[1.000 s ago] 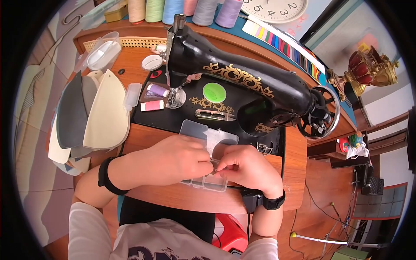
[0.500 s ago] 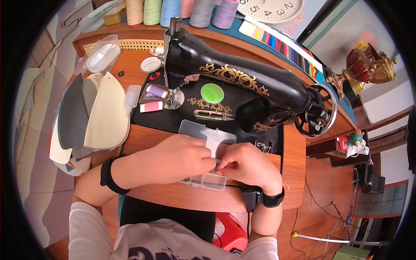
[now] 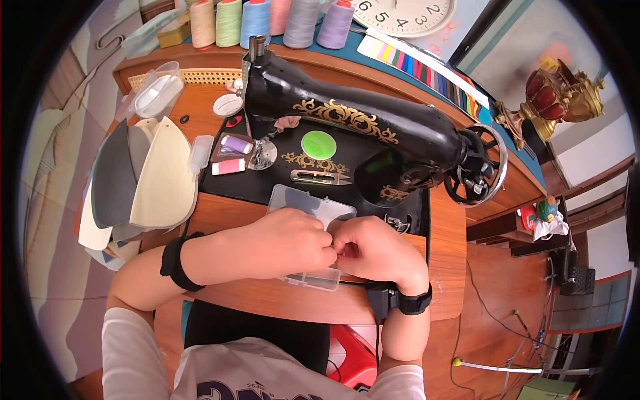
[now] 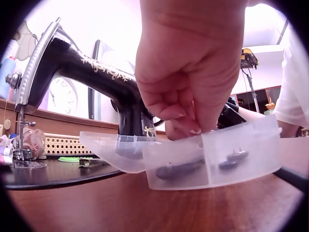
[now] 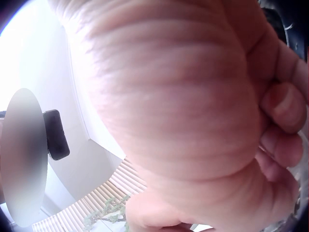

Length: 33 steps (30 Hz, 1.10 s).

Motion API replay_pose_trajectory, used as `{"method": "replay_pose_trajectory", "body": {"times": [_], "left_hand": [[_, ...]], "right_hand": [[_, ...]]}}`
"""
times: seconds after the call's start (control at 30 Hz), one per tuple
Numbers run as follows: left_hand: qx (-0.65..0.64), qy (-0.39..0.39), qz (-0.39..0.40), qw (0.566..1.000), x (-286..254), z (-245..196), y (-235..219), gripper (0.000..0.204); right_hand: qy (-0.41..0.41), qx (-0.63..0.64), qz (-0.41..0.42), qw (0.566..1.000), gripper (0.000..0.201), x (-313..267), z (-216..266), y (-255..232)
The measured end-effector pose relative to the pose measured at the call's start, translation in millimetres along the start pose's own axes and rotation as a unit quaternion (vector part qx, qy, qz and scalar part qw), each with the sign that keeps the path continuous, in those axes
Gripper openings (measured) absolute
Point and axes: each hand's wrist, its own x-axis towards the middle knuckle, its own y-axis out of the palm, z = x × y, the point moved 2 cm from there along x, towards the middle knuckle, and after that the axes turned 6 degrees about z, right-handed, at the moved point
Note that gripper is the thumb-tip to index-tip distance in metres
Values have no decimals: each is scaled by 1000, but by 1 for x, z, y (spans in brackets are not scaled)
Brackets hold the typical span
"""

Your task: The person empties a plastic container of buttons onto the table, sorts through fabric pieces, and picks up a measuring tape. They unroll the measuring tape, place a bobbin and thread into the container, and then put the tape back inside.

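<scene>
Nearest: shirt, pale, dark printed lettering upside down in the head view; small letters end in "ESS", the large ones are cut off at the frame edge.

Left hand: fingers curled, their tips drawn in against the right hand, whose thumb and fingers bend toward each other. Both work over the clear plastic box. Cannot tell what, if anything, the fingertips pinch; the contact is hidden.

Box sits on the wooden table at the near edge, lid open on the far side. Left wrist view: dark pieces in one compartment, further dark pieces beside them past a divider. No lettering readable on the box.

Left of the box: grey and cream cut panels, overlapping. Beyond the box: thread snips, pink spool, purple spool, green disc.

Farther: black sewing machine, gold scrollwork, no readable maker's name; handwheel to the right.

Farthest: thread cones, colour card, clock, numerals 2 to 6 legible.
</scene>
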Motion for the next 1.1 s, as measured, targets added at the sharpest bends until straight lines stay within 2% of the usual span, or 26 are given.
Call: {"method": "replay_pose_trajectory", "body": {"times": [0.43, 0.57, 0.67, 0.73, 1.1], "left_hand": [[-22, -9, 41, 999, -3, 1, 3, 6], [-23, -6, 33, 999, -6, 1, -1, 6], [-71, -26, -9, 997, -9, 5, -8, 6], [-58, -54, 9, 997, -11, 7, -6, 6], [12, -59, 23, 998, -18, 0, 5, 6]], "right_hand": [[4, 16, 14, 1000, 11, -1, -4, 2], [-8, 17, 10, 1000, 10, -1, -2, 0], [-7, 47, -17, 999, 10, 0, -2, -2], [-1, 55, -20, 998, 10, 1, -2, -2], [1, 57, -20, 998, 10, 4, 2, -3]]}}
